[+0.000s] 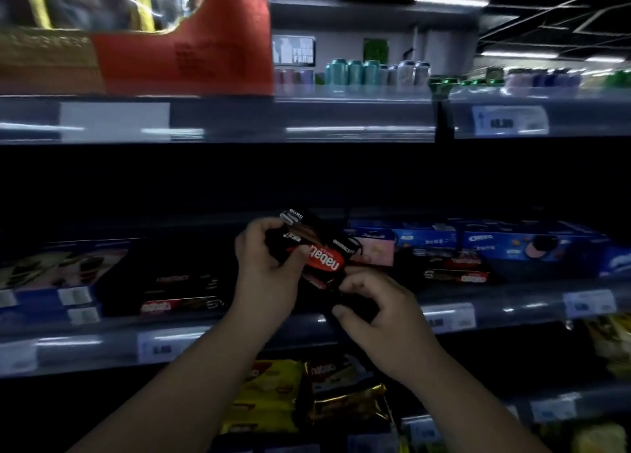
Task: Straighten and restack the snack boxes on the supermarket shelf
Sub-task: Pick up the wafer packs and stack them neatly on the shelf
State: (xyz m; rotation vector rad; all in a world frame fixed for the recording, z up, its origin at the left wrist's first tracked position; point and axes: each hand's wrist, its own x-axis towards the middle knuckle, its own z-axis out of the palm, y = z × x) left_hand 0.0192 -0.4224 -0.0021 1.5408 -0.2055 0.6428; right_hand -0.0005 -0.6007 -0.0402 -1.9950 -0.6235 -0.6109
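left hand (264,261) clamped on dark snack box (314,247), lifted at frame centre above shelf (512,304) | right hand (379,311) curled low on another dark pack, grip unclear | progress: early-to-mid; stack (182,293) at centre-left tidy, blue boxes (532,244) at right askew

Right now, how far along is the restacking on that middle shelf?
Done: two dark Nabati boxes lie stacked flat at left. In hand: the left hand holds a tilted, upside-down Nabati box; the right hand grips something dark beneath it. Left: the Nabati boxes on the right and blue Oreo boxes sit askew.
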